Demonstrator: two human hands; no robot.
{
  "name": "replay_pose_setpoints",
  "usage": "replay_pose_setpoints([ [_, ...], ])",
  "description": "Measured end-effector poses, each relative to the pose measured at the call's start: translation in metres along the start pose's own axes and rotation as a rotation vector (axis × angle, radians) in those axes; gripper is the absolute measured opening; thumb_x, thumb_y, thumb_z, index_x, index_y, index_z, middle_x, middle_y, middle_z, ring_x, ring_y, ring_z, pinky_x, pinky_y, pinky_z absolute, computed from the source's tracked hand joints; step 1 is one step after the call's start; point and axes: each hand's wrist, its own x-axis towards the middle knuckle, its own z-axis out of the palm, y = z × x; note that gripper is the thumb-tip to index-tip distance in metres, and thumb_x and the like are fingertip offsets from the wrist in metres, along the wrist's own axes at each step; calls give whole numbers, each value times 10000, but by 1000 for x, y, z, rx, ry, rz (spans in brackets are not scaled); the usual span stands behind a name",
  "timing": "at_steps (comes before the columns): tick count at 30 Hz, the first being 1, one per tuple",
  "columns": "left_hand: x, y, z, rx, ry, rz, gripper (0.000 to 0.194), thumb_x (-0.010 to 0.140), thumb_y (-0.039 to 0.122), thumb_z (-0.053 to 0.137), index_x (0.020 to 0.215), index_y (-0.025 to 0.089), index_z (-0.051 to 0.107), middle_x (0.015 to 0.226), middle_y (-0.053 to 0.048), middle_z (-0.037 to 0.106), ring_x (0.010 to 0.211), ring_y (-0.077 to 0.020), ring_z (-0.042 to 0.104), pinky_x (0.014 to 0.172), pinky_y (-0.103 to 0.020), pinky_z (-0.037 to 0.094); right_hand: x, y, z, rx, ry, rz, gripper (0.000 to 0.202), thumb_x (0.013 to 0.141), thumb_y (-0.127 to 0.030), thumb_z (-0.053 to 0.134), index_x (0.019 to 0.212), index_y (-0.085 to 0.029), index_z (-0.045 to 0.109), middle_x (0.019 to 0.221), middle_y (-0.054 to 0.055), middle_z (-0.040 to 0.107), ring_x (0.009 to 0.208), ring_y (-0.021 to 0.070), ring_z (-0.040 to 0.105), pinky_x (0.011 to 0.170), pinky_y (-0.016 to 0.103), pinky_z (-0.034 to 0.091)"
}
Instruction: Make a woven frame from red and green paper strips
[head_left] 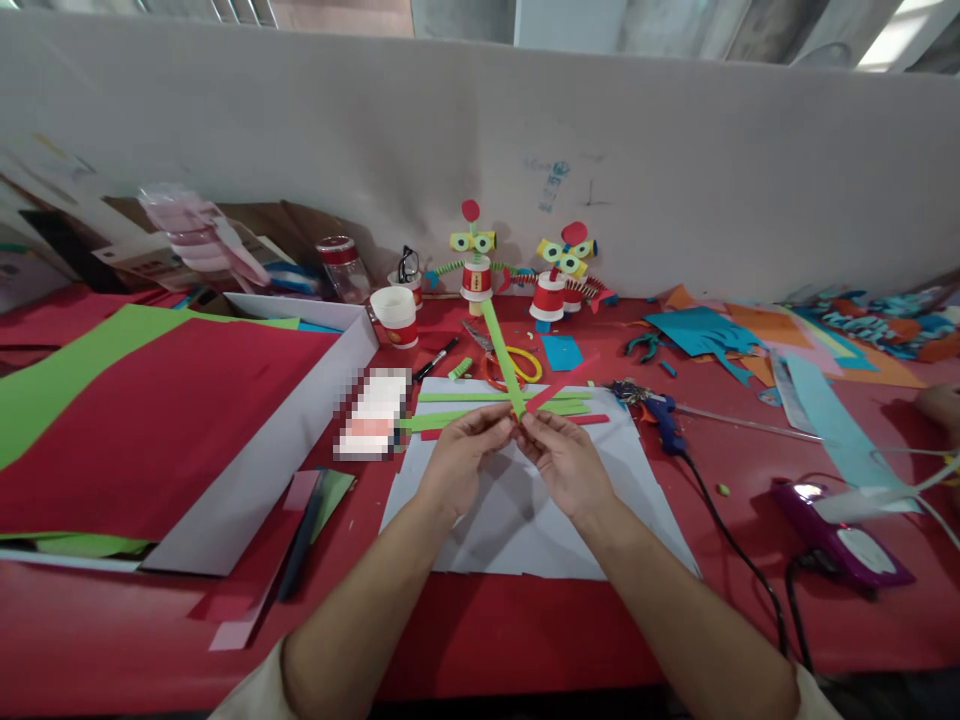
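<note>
A long green paper strip points up and away from the fingertips of both my hands, and a red paper strip slants off to the right from the same spot. My left hand is closed in a pinch where the strips meet. My right hand pinches there too, against the left fingertips. The fingers hide how the two strips are joined. Below the hands lie white paper sheets, with more green strips and red strips across their upper part.
Beyond the sheets are scissors, a pen and two paper-cup figures. A box of coloured paper stands left. On the right are a glue gun with a cord, a purple power strip and another person's hand.
</note>
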Motion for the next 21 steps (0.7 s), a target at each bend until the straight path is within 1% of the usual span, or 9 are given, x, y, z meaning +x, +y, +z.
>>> replay_pose_setpoints([
  [3,-2,-5,5,33,5,34,293,553,188,811,834,177,730,842,-30,716,793,-124,611,805,-258,444,2,1,-2,53,41,40,231,482,-219,855,613,-194,667,646,-33,648,612,90,581,647,228,497],
  [7,-3,-8,8,71,84,121,221,582,204,791,790,165,726,790,-26,715,770,-130,615,794,-271,453,0,5,0,64,54,55,240,475,-205,847,613,-210,652,648,-41,643,614,96,574,643,238,488],
  [9,-3,-7,6,61,96,119,205,580,212,790,765,157,722,762,-28,712,742,-131,620,784,-281,461,-1,7,2,40,50,56,231,487,-221,841,609,-208,646,643,-35,639,608,101,566,624,244,475],
  [11,-1,-4,3,16,100,78,207,568,209,797,749,154,714,738,-22,707,712,-123,624,766,-276,470,-3,7,3,12,27,27,220,505,-227,832,605,-206,637,649,-30,642,631,109,571,640,250,467],
  [14,1,3,-2,-91,101,-22,196,554,192,806,704,158,684,681,-1,685,664,-111,633,685,-242,484,-5,5,2,-107,-37,-99,188,546,-200,796,649,-212,639,692,-27,653,700,126,588,693,266,452],
  [16,2,9,-3,-141,100,-87,175,563,163,796,672,155,659,637,3,667,650,-119,647,636,-223,495,-4,2,1,-230,-55,-185,155,586,-204,763,690,-218,648,719,-23,654,715,137,588,693,276,441],
  [19,2,15,-3,-144,86,-154,114,609,109,752,664,136,656,621,-14,662,637,-123,658,597,-193,515,-2,-2,-1,-363,-70,-265,81,657,-244,714,721,-225,668,714,-15,653,697,146,577,675,288,432],
  [21,1,17,-2,-125,69,-187,69,640,88,724,678,118,674,624,-24,663,605,-107,647,559,-165,513,0,-4,-1,-401,-125,-308,67,690,-253,689,754,-236,686,713,-13,655,700,151,570,689,295,433],
])
